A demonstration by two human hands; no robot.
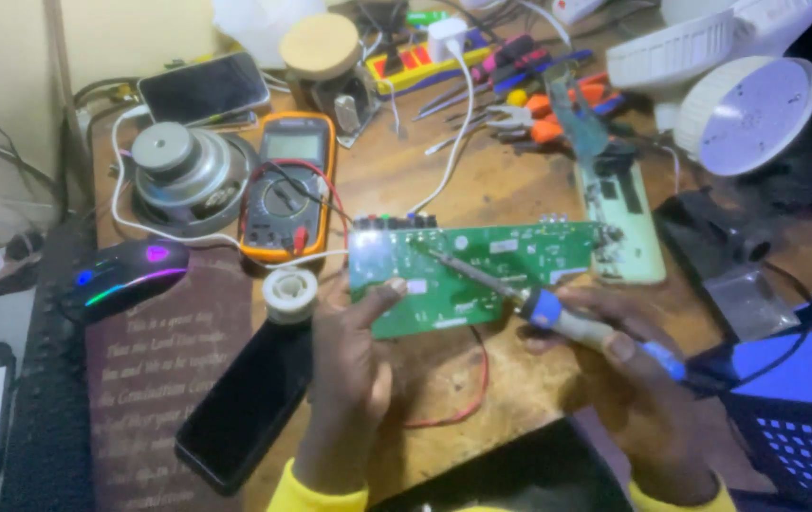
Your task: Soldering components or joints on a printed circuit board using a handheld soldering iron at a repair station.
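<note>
1. Head view, nearest first: two yellow cuffs at the bottom edge, and a dark flat slab between the wrists whose kind I cannot tell.
2. The left hand (pixel 354 356) rises from the near centre. Its fingers are curled and its thumb is pressed on the near left corner of the green circuit board (pixel 468 270), pinning it to the wooden bench (pixel 510 379).
3. The right hand (pixel 634 379) is closed around the blue-and-pale grip of a soldering iron (pixel 520 299) like a pen. The dark shaft slants far and left, with its tip on the board's upper face, left of middle.
4. The board lies flat at mid-bench, long side running left to right. It looks thin, light and stiff – best held by its bare edges or corners, since the populated face and the row of connectors along the far left edge are likely fragile. It would probably slide on the wood unless pinned.
5. A thin red wire (pixel 468 403) loops from under the board toward the near side; a tug on it would likely drag the board.
6. The iron looks light – only the insulated grip is safe to hold, as the metal end may be hot.
7. Just left of the board sits a solder spool (pixel 290 292), with a black phone (pixel 245 408) nearer. Farther off are an orange multimeter (pixel 285 185), a speaker driver (pixel 178 171) and a lit mouse (pixel 126 270).
8. Right of the board lies a pale green board (pixel 626 232), and pliers (pixel 529 116) lie beyond.
</note>
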